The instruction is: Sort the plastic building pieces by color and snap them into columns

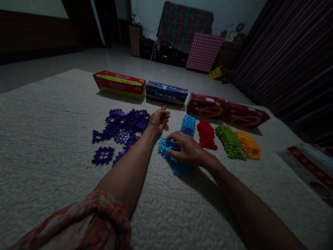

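My right hand (pixel 186 147) reaches over a bunch of light blue interlocking plastic tiles (pixel 182 169), its thumb and fingers around the tile (pixel 163 145) at their left end. Beyond it lies a neat row of light blue tiles (pixel 188 124). My left hand (pixel 158 119) rests palm sideways, fingers loosely curled and nothing visible in them. Just left of that hand spreads a loose heap of purple tiles (pixel 122 123), some with window-like cutouts. One purple window tile (pixel 103 155) lies apart at the near side; my left forearm hides part of the heap.
Rows of red tiles (pixel 206 135), green tiles (pixel 230 141) and yellow tiles (pixel 248 145) lie to the right. Behind stand a red-and-yellow box (pixel 119 85), a blue box (pixel 166 93) and two dark red boxes (pixel 208 106). All sit on a pale quilted mat (pixel 161 208).
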The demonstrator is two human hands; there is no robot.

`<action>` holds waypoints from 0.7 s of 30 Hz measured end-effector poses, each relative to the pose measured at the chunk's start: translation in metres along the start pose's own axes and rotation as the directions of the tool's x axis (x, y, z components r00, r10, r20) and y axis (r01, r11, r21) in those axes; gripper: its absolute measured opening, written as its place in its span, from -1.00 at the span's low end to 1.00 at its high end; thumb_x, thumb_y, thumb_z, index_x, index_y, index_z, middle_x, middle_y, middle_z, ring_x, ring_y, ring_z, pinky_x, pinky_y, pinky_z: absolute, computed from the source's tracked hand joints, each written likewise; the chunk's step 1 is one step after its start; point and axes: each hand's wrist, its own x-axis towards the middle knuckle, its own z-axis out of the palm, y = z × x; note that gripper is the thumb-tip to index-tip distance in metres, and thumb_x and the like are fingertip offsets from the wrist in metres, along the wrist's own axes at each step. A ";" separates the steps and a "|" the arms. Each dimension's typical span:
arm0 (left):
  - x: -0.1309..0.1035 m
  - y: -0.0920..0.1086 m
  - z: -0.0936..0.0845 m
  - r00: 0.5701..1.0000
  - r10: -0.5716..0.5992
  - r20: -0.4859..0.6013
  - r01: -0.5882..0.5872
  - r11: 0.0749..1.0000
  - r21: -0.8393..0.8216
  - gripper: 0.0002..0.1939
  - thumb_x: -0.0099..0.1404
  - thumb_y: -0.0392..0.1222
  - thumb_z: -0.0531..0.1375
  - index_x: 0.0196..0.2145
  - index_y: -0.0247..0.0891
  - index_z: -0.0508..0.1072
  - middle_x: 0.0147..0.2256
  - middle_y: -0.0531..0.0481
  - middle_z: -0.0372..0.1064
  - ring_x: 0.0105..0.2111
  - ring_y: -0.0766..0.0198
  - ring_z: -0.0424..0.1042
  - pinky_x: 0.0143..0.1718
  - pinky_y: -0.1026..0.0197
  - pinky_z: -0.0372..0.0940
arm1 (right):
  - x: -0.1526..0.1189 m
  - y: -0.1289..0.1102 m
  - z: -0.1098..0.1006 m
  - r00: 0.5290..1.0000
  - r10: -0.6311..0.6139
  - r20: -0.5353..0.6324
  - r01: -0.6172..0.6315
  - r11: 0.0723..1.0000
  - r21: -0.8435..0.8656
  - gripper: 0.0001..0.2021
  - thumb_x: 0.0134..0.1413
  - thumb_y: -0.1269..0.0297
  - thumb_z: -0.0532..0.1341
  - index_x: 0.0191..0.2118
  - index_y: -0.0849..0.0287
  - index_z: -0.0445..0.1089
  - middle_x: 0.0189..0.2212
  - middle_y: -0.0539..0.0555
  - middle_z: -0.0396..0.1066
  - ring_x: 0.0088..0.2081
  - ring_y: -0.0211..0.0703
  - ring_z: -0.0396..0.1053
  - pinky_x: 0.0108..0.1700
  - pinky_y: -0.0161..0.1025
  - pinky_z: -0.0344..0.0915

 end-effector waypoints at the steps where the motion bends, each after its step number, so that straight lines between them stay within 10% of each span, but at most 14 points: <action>1: 0.000 0.000 0.000 1.000 -0.001 -0.002 0.001 1.000 0.002 -0.66 0.13 -0.39 0.20 -0.10 -0.28 0.45 -0.53 0.10 0.43 -0.60 0.45 0.38 -0.57 0.44 0.16 | -0.001 0.003 -0.006 1.000 -0.017 0.001 0.017 1.000 0.021 -0.64 0.06 0.34 0.29 0.02 0.16 0.38 -0.02 0.17 0.44 -0.02 -0.04 0.41 0.06 -0.08 0.33; 9: -0.002 0.001 0.002 1.000 -0.007 -0.005 0.007 1.000 0.007 -0.70 0.13 -0.39 0.20 -0.14 -0.29 0.45 -0.54 0.10 0.43 -0.60 0.45 0.39 -0.57 0.44 0.16 | -0.019 0.027 -0.057 0.978 -0.002 0.208 0.003 1.000 -0.005 -0.52 0.04 0.48 0.20 0.12 0.10 0.38 0.08 0.13 0.45 0.09 -0.06 0.41 0.14 -0.12 0.34; 16: -0.002 0.001 0.001 1.000 -0.006 0.007 0.006 1.000 0.010 -0.70 0.15 -0.40 0.16 -0.13 -0.31 0.44 -0.56 0.10 0.43 -0.61 0.46 0.38 -0.59 0.45 0.16 | -0.023 0.041 -0.054 0.972 -0.005 0.235 0.024 0.997 -0.078 -0.44 -0.06 0.61 0.14 0.09 0.09 0.40 0.14 0.11 0.42 0.15 -0.09 0.37 0.19 -0.14 0.29; 21: 0.001 0.000 -0.001 1.000 0.000 0.008 0.000 1.000 0.019 -0.65 0.14 -0.38 0.19 -0.08 -0.29 0.45 -0.54 0.09 0.44 -0.60 0.44 0.39 -0.59 0.44 0.17 | -0.024 0.027 -0.052 0.943 0.267 0.197 -0.207 0.937 -0.281 -0.73 0.09 0.41 0.26 -0.06 0.17 0.49 -0.11 0.18 0.55 -0.12 -0.04 0.49 -0.11 -0.19 0.39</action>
